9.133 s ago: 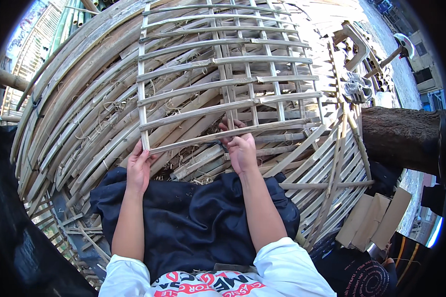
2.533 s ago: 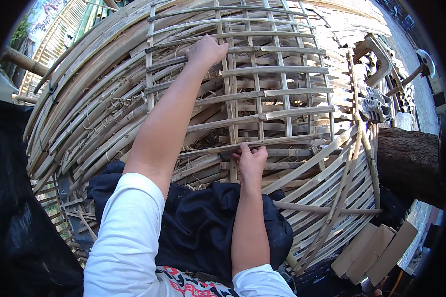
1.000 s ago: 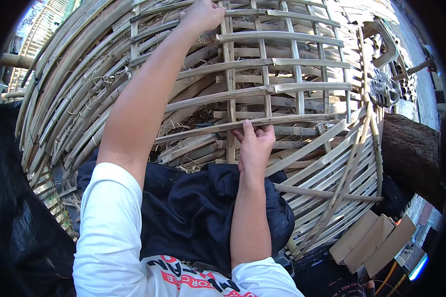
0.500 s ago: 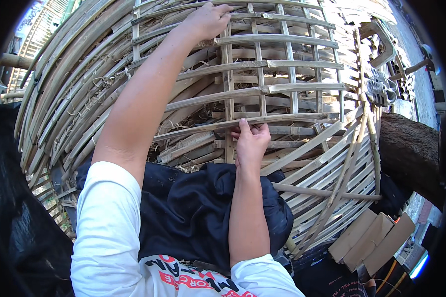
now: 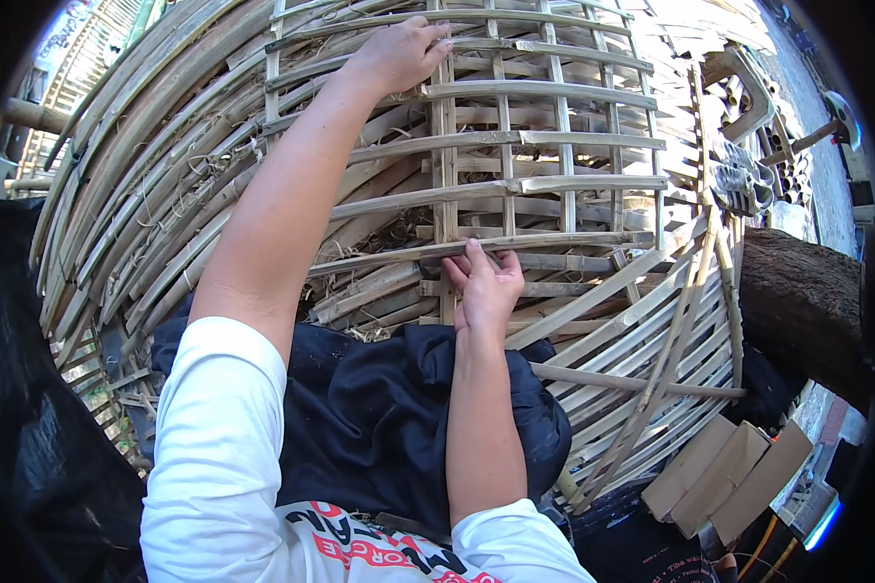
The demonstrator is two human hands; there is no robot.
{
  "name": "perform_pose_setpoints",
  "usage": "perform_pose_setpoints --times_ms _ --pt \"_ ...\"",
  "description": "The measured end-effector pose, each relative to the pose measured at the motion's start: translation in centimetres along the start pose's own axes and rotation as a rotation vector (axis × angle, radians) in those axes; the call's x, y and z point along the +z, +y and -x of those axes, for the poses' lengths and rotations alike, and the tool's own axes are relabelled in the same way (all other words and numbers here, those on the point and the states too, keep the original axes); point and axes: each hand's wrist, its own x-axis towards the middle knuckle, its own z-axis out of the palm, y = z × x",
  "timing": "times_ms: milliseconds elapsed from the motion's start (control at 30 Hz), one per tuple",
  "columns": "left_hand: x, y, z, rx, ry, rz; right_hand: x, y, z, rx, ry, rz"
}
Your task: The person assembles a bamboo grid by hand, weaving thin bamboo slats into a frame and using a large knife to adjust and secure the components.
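A lattice frame of bamboo slats (image 5: 569, 142) lies across the middle, its curved crosspieces tied over straight strips running away from me. My left hand (image 5: 399, 58) reaches to the far part of the lattice, its fingers bent around a strip near the upper edge. Nearer to me, my right hand (image 5: 486, 287) pinches the closest crosspiece (image 5: 578, 242), thumb on top and fingers curled below. The undersides of the fingers of both hands are partly hidden. Beneath the lattice sit many loose bamboo strips (image 5: 379, 291).
Long bent bamboo strips (image 5: 156, 175) are stacked at the left. Dark cloth (image 5: 369, 389) covers my lap. A woven slat panel (image 5: 632, 369), a thick log (image 5: 807, 291) and a cardboard box (image 5: 729, 476) are at the right. A hammer-like tool (image 5: 807, 139) sits far right.
The lattice has shifted slightly toward me and a little left, with both hands moving along. Both keep about the same hold on it.
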Motion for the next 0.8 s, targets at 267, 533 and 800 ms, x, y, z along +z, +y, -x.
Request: perform_pose_setpoints --times_ms 267,533,800 --pt "0.0 0.3 0.0 -0.027 0.007 -0.055 0.0 0.0 0.3 -0.022 0.024 -0.048" --pt "-5.9 7.1 4.6 -0.049 0.291 -0.218 -0.5 0.8 -0.2 -0.009 0.043 -0.082" --pt "-4.6 12.0 17.0 -0.339 0.088 0.23 0.5 1.1 0.2 -0.018 0.032 -0.11"
